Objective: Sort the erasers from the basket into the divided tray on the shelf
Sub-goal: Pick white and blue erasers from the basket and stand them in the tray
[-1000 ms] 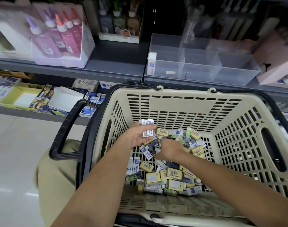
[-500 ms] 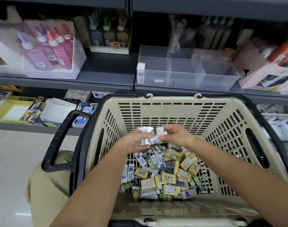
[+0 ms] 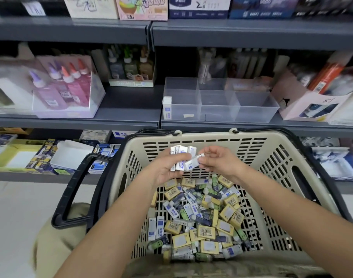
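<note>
Stacking white erasers point(image 3: 182, 152) in left hand point(image 3: 167, 173); right hand point(image 3: 221, 163) pinching another onto stack; nxt: carrying batch to divided tray point(image 3: 252, 111).

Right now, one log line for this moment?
phase: gathering over basket | left hand: grips white-blue eraser stack | right hand: pinches single eraser beside stack | divided tray: not yet reached

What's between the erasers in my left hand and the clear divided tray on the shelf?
In the head view, only the basket far wall and the grey shelf edge lie between the held erasers and the tray.
</note>
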